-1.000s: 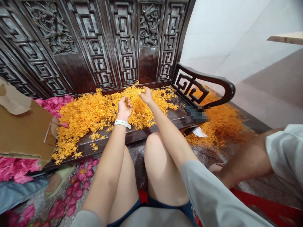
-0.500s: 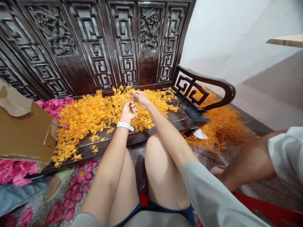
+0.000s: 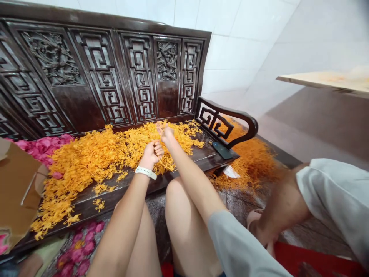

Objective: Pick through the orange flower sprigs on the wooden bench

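Observation:
My left hand (image 3: 151,153), with a white watch band (image 3: 146,172) at the wrist, is closed above the front part of a dark wooden bench (image 3: 138,169). From its fist an orange stringy plastic flower piece (image 3: 167,167) trails to the right. Just beyond, my right hand (image 3: 165,133) has its fingers apart over the heap of orange stringy flower pieces (image 3: 92,154) spread along the seat. Whether its fingertips touch the heap I cannot tell. The two hands are close together but apart.
Pink flowers (image 3: 50,148) lie at the bench's left end, others (image 3: 83,242) on the floor. A cardboard box (image 3: 17,192) stands left. A phone (image 3: 221,150) lies by the armrest (image 3: 242,127). More orange strands (image 3: 248,165) pile beyond it. Another person's arm (image 3: 285,204) is at right.
The view has shifted, showing more wall and tabletop at right. My right hand has parted from my left and its fingers have spread over the heap. My left hand stays closed.

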The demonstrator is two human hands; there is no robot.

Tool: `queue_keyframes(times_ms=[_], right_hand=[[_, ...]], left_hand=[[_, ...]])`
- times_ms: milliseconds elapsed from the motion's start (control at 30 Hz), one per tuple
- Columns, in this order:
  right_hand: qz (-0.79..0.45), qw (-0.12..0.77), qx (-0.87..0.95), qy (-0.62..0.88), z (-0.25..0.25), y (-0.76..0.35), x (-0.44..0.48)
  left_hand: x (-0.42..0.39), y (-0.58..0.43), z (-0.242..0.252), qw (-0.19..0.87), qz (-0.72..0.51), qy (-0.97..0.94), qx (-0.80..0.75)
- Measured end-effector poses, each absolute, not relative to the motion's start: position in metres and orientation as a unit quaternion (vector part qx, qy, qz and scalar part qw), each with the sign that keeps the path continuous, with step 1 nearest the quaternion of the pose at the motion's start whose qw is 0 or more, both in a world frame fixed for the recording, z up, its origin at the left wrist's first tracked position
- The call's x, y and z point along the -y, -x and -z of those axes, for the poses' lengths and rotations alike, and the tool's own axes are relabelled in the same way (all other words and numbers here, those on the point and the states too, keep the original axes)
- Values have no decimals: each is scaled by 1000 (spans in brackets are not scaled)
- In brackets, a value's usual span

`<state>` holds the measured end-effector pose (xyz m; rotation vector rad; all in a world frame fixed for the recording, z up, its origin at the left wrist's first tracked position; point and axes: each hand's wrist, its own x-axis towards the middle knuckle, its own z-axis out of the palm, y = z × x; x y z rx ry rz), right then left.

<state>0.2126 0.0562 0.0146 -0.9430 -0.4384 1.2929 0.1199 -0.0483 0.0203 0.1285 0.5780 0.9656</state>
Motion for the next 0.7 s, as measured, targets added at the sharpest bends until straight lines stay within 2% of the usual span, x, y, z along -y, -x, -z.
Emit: queue_keyframes(times_ms=[200,500,700], right_hand=[[-569,684,146,432,1,-258,-54],[-580,580,213,530,-1,-249,-53],[-609,602,230,463,-9,-239,-50]], left_hand=[[52,-103,-25,842,-478,-46,-245],[46,-94,-23,827,-483,-83,-277],[43,-110,-15,812,-428,-200,-344]])
